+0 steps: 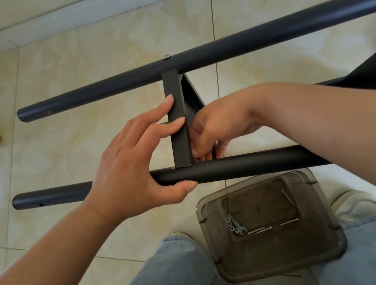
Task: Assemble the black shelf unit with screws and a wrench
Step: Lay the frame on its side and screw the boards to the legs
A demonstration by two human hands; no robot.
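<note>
Two black tubes lie across the floor, a far tube (227, 46) and a near tube (236, 167). A flat black shelf edge (178, 129) spans between them. A screw head (166, 56) sits on top of the far tube above that edge. My left hand (132, 162) holds the near tube with the thumb under it, and its fingertips press on the shelf edge. My right hand (214, 128) is curled behind the shelf edge at its joint with the near tube; what its fingers pinch is hidden.
A smoky clear plastic box (269, 226) stands on the floor between my knees and holds several nuts (232, 226), a small wrench (241, 231) and long screws (260, 230). A black shelf part (375, 69) lies at right. A white skirting board runs along the far wall.
</note>
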